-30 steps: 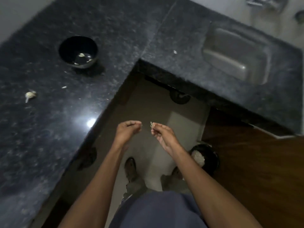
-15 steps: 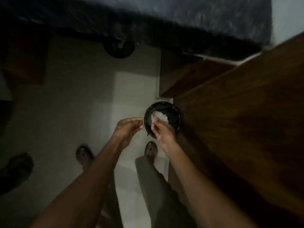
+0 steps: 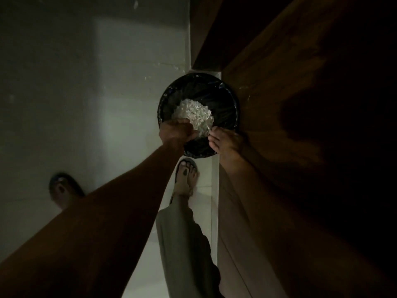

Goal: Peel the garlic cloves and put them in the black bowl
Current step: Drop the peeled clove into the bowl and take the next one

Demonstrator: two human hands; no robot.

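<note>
Head view: left hand (image 3: 176, 130) curled, right hand (image 3: 225, 141) fingers pinched, contents unclear, over black-lined bin (image 3: 223, 97); no legible writing.

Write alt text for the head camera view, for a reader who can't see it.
Seen from above in dim light, a person's left hand and right hand reach over a black-lined bin on the floor, which holds a heap of white scraps. A wooden cabinet stands to the right; a sandalled foot shows below.

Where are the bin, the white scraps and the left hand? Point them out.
bin (image 3: 232, 100): head view, right rim.
white scraps (image 3: 193, 114): head view, middle of pile.
left hand (image 3: 177, 131): head view, back of hand.
</note>
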